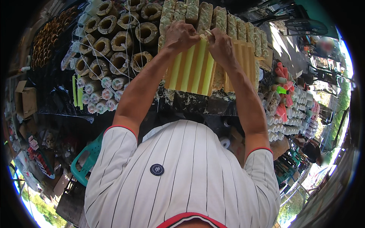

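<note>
The grip is a pair of bare hands: the left hand [181, 37] and the right hand [222, 46] come together at the far edge of a striped block [176, 72], fingers curled and close to the surface. A small pale scrap [208, 32] shows at the right fingertips; whether either hand is pinched tight, or just resting there, I cannot tell.

The striped block lies in front of the person, slightly tilted, on a long table [224, 109]. Tan wooden slats alternate with yellow-green strips [198, 66], running away from the person. It looks stiff and fairly solid, likely moderately heavy; the strips look smooth, perhaps waxy and slippery, and could dent or chip. The wooden outer sides seem the surest place to take hold, one hand on each side, leaving the strips alone.

Just to the right is a second slatted block [244, 57]. Beyond stands a row of pale speckled blocks [219, 21], and pale shavings [167, 98] litter the near edge. To the left are thick brown tubes [146, 41] with open ends, and below them wrapped rolls [110, 105]. Farther right are stacked white rolls [279, 125]; lower left, a green plastic chair [83, 167].
</note>
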### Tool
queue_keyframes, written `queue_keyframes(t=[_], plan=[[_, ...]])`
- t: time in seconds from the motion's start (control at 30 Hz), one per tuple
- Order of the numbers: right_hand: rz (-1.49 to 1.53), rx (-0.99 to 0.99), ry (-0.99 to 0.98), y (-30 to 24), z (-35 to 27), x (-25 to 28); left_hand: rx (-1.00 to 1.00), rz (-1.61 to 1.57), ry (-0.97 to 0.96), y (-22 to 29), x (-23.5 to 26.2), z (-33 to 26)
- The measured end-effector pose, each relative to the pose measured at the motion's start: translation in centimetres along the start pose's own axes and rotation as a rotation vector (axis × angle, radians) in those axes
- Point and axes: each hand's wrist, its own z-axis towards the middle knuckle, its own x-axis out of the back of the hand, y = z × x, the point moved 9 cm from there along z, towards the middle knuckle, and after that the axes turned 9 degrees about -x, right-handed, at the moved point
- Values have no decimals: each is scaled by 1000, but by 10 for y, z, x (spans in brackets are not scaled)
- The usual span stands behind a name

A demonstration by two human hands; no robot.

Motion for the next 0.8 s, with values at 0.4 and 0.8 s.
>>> queue_keyframes(t=[0.4, 0.8], plan=[[-411, 357, -353, -30, -137, -2, 19, -139, 345, 43, 97, -163], [-349, 521, -294, -51, -136, 2, 502, -1565, 496, 79, -61, -235]])
